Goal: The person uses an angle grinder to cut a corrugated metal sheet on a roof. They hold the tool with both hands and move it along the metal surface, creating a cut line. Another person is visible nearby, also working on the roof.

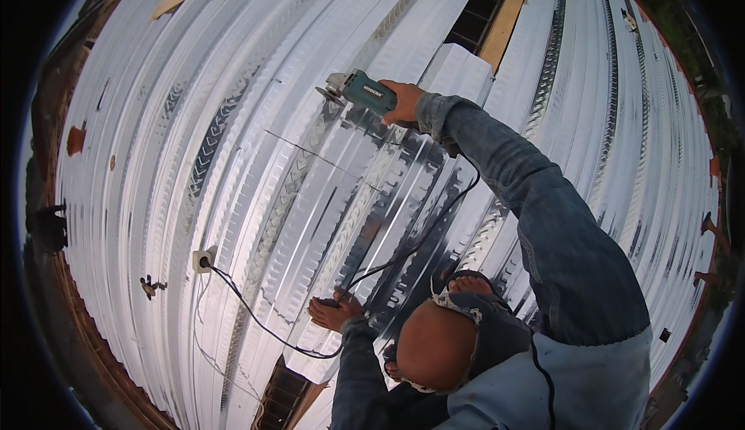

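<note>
right grip (405, 102) clamped on grinder (366, 93) | left grip (337, 311) apart, on sheeting (314, 232) | timber-edged opening (471, 20) ahead

Fisheye head cam faces dn, fairly nr metal sheets (317, 224); edges prob. warped.

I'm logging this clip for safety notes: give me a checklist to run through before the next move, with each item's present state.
1. Angle grinder gripped: ok, the right hand is closed around its rear.
2. Left hand away from the disc: ok, well apart, at the ribbed metal sheets.
3. Cable clear of the disc: ok, it trails from the grinder's rear.
4. Plug seated in the pale socket: ok, as far as shows.
5. Hands gloved: not ok, both are bare.
6. Disc stopped: cannot tell.
</note>
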Motion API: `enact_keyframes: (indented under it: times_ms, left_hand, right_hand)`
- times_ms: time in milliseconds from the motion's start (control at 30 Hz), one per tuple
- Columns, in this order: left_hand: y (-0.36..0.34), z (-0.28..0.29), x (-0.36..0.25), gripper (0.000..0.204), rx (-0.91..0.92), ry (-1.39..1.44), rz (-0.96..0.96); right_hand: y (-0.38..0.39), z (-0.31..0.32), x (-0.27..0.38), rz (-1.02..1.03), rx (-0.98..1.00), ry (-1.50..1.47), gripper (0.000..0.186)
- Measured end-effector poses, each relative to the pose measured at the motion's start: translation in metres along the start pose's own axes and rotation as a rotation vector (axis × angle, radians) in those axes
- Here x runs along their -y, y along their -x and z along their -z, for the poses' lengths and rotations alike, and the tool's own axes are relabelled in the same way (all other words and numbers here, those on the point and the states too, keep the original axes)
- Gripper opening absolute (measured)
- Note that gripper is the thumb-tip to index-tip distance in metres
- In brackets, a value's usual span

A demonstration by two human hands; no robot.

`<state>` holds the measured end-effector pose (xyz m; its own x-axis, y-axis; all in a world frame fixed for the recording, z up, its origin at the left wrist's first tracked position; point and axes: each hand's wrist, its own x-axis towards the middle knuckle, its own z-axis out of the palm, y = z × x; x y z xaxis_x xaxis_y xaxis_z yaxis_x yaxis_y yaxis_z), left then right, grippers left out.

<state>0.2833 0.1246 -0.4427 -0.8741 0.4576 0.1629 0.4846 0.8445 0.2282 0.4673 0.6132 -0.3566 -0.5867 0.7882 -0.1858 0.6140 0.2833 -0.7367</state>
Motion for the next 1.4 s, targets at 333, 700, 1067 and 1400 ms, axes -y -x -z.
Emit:
enact_keyframes:
  times_ms: [333, 700, 1067, 1400]
  left_hand:
    - [0.000, -0.002, 0.004, 0.072, -0.006, 0.045, -0.032]
    - [-0.002, 0.012, -0.010, 0.056, 0.029, -0.003, -0.083]
    - [-0.004, -0.001, 0.004, 0.064, 0.110, -0.086, -0.075]
    - [0.022, -0.020, -0.053, 0.069, -0.041, -0.057, 0.078]
  right_hand:
    - [0.013, 0.013, -0.036, -0.027, -0.106, -0.316, 0.087]
    - [0.037, -0.001, -0.112, -0.028, -0.316, -1.098, 0.078]
    - [0.029, -0.004, -0.135, -0.112, -0.241, -1.287, 0.072]
    - [0.029, -0.004, -0.130, -0.067, -0.211, -1.322, 0.064]
